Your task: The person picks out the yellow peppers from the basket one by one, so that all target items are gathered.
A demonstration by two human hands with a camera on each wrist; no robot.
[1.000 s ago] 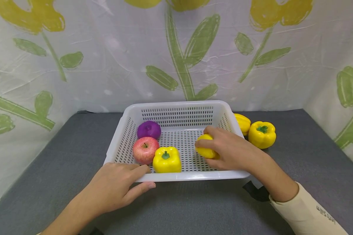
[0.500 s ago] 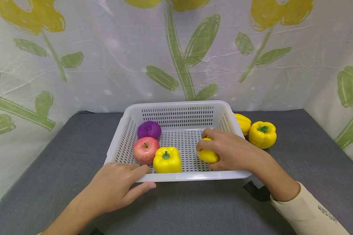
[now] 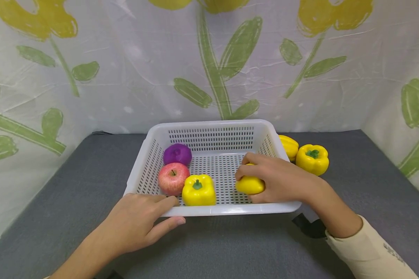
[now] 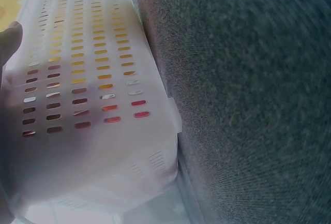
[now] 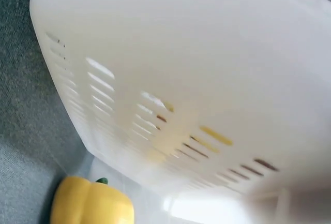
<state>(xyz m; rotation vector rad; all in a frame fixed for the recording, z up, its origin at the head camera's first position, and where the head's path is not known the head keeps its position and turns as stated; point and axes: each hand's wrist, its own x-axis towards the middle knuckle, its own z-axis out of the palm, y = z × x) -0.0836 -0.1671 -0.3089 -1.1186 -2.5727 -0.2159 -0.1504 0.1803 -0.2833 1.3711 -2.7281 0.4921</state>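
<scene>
On the head view I located the white basket point(image 3: 230, 210) on the grey table point(image 3: 209, 248). The left hand point(image 3: 143, 217) was clamped on the basket's near rim at the left corner, fingers over the inner edge, thumb along the outside. The right hand point(image 3: 279, 176) was inside the basket at its right end, curled around a yellow piece point(image 3: 250, 185). I could not tell whether that piece touched the basket floor. The two hands were well apart.

Along the basket's left side, I noted a purple item point(image 3: 178, 154) toward the far end and a red apple point(image 3: 172, 180) in front of it. A yellow bell pepper point(image 3: 199, 193) stood just beside the apple, close to the near rim. A strip of perforated floor separated this pepper from the held piece; a wider area of floor extended toward the basket's far wall.

The right forearm crossed above the basket's near right corner. Outside the right rim lay a second pepper point(image 3: 313, 162) and a yellow item point(image 3: 289, 147), the latter partly hidden by the basket. Table surface extended left, right and nearward of the basket; a flower-print cloth point(image 3: 143, 77) hung behind it.
</scene>
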